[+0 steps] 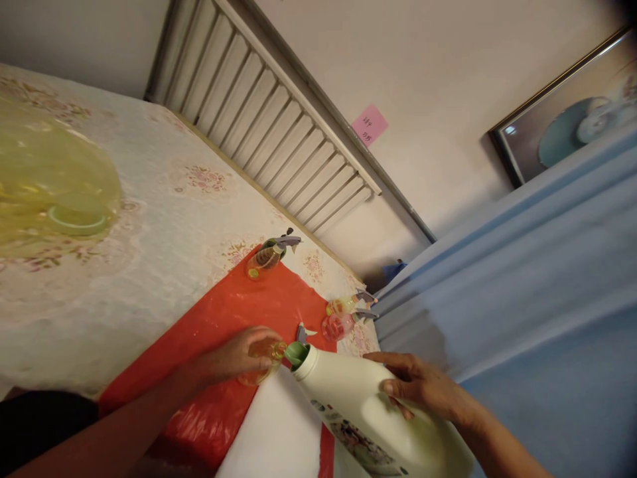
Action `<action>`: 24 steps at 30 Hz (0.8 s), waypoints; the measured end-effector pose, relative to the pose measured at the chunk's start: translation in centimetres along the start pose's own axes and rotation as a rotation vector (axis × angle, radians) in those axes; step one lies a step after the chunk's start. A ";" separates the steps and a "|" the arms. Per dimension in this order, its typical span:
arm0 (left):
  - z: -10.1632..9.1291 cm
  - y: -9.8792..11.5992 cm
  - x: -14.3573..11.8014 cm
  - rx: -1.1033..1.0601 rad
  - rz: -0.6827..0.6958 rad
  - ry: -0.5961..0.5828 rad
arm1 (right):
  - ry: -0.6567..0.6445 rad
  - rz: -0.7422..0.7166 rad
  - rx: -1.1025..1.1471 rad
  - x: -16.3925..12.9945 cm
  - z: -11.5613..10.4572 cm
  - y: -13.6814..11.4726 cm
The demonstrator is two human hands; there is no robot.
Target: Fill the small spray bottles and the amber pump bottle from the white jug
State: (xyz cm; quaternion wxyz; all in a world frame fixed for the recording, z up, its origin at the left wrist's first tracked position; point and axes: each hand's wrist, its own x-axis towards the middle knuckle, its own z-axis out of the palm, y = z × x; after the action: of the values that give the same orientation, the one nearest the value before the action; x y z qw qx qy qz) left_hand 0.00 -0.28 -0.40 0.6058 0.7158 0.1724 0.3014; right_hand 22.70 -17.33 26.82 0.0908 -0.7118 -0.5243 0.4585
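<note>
My left hand (237,356) grips a small clear yellowish bottle (262,367) standing on a red plastic sheet (233,318). My right hand (417,386) holds a large white jug (368,415) tilted, its green spout (295,353) touching the small bottle's mouth. A loose grey spray head (301,331) lies just behind the spout. Three small spray bottles stand on the table: a yellow one (269,255) at the sheet's far edge, another yellow one (346,304) and a pink one (341,325) to the right.
A floral tablecloth (149,219) covers the table. A large translucent yellow container (50,186) sits at the far left. A white radiator (269,113) lines the wall behind. Blue fabric (522,285) hangs at the right, a framed picture (567,119) above it.
</note>
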 end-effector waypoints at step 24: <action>0.0 0.1 0.0 -0.006 -0.011 0.008 | -0.008 0.000 -0.008 0.0 -0.2 0.4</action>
State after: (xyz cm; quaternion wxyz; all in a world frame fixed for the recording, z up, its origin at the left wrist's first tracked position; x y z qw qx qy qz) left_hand -0.03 -0.28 -0.26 0.6091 0.7118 0.1778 0.3013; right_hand 23.14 -17.38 26.70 0.0861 -0.7104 -0.5264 0.4591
